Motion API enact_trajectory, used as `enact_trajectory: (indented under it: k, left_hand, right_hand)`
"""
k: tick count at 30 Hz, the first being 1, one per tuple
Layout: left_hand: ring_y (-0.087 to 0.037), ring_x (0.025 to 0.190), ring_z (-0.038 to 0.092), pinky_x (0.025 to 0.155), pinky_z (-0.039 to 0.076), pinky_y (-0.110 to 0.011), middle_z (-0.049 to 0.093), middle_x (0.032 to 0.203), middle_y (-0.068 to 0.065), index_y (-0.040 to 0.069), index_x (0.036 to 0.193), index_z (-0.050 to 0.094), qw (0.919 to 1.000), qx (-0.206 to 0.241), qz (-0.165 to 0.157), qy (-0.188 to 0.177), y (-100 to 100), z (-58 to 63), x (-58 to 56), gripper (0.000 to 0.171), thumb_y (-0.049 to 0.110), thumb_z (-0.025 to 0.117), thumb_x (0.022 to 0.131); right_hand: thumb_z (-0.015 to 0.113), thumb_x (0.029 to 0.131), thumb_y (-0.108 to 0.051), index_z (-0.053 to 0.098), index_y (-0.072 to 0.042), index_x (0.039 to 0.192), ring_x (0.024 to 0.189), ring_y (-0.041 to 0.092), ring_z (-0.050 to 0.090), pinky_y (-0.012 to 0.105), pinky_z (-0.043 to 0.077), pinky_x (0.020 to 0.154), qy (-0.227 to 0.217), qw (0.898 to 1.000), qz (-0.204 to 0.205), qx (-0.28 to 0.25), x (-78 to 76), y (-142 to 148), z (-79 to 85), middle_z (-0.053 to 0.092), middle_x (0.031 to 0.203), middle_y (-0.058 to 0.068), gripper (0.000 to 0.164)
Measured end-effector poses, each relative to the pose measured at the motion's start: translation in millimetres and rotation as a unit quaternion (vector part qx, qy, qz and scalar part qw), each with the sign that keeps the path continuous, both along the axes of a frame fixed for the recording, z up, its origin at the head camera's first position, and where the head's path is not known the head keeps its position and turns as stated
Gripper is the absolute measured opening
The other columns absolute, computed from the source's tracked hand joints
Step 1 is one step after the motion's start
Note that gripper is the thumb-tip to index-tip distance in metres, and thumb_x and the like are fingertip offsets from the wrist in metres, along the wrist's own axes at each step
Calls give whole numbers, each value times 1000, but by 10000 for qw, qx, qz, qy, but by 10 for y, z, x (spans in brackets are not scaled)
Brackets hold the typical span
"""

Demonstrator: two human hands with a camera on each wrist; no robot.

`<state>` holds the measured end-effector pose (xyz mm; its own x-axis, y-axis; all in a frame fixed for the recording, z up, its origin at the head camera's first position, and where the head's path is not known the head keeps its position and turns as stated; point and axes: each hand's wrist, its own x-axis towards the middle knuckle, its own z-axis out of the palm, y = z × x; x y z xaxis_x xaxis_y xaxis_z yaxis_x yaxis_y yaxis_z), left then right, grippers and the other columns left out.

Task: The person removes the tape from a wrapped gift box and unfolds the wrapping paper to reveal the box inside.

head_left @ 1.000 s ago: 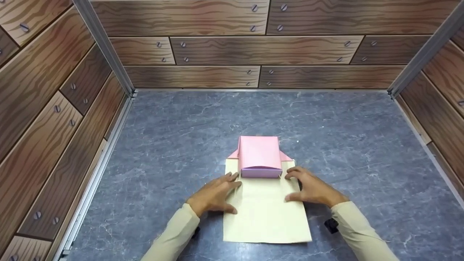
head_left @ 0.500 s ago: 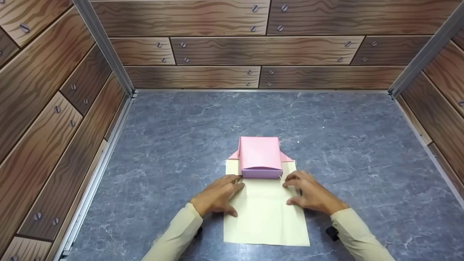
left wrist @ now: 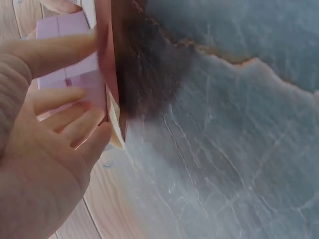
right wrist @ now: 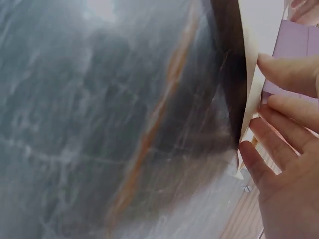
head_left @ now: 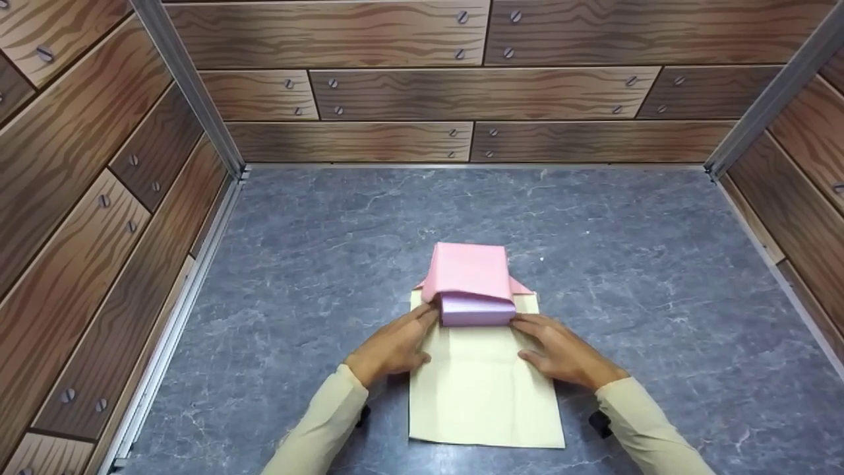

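Note:
A purple box (head_left: 479,313) lies on a cream sheet of paper (head_left: 484,396). Pink paper (head_left: 471,267) covers the top of the box, and its front edge stands up at the left, leaving the purple front bare. My left hand (head_left: 394,344) has its fingertips at the box's left front corner, by the lifted pink edge. At the right front corner, the fingertips of my right hand (head_left: 567,349) touch the box, with the thumb over the cream sheet. In the left wrist view the thumb and fingers of that hand stand before the purple side.
The grey marbled tabletop (head_left: 316,251) spreads around the paper. Wood-patterned walls (head_left: 422,92) with metal corner rails enclose it at the back and sides. Small pink triangular folds (head_left: 521,286) stick out beside the box.
Both hands have moved forward to the front corners of the box. The front edge of the pink paper has risen at the left, showing more of the purple box.

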<state>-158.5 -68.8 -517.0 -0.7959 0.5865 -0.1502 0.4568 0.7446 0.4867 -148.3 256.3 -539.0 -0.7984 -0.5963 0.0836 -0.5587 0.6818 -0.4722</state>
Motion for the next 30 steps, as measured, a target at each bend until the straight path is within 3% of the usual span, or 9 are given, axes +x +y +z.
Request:
enact_trajectory:
  k: [3,10,14,18,24,30]
  left_hand:
    - [-27,150,29,121,26,-41,25,166,-10,3,158,31,9993,263,268,26,-6,6,-53,78,10,71,91]
    - [-25,143,41,119,33,-39,46,153,-9,3,153,41,9943,891,553,177,36,-23,-220,59,5,57,96]
    - [-27,135,50,115,39,-40,55,143,-13,0,141,51,9941,939,511,191,57,-39,-316,46,-1,54,95]
    - [-30,132,52,115,39,-41,58,138,-18,-3,138,52,9947,960,304,204,77,-60,-423,44,-3,53,94]
    - [-34,142,42,120,29,-41,48,148,-24,-9,144,45,9953,956,87,121,105,-82,-558,48,-5,49,96]
    - [-34,152,20,124,16,-42,25,163,-23,-7,153,34,9985,271,417,-213,129,-62,-669,57,8,52,101]
  right_hand:
    - [67,92,-1,59,11,132,129,46,51,58,39,110,189,9998,2,-64,-54,-6,-31,56,138,28,43]
    - [58,96,7,60,11,131,132,44,50,54,38,112,421,9979,-68,-487,-270,-68,-64,55,139,28,35]
    - [54,98,6,52,16,137,131,47,50,56,39,110,271,9978,-237,-561,-387,-93,-49,53,139,32,40]
    - [51,98,7,47,18,139,132,48,48,55,39,111,124,9972,-410,-609,-490,-105,-51,51,141,34,43]
    - [46,102,5,41,17,144,142,47,35,54,27,118,-29,9962,-529,-687,-617,-136,-69,37,153,33,44]
    - [45,103,1,39,17,145,144,47,31,55,23,120,-203,9954,-733,-585,-733,-158,-34,36,153,34,46]
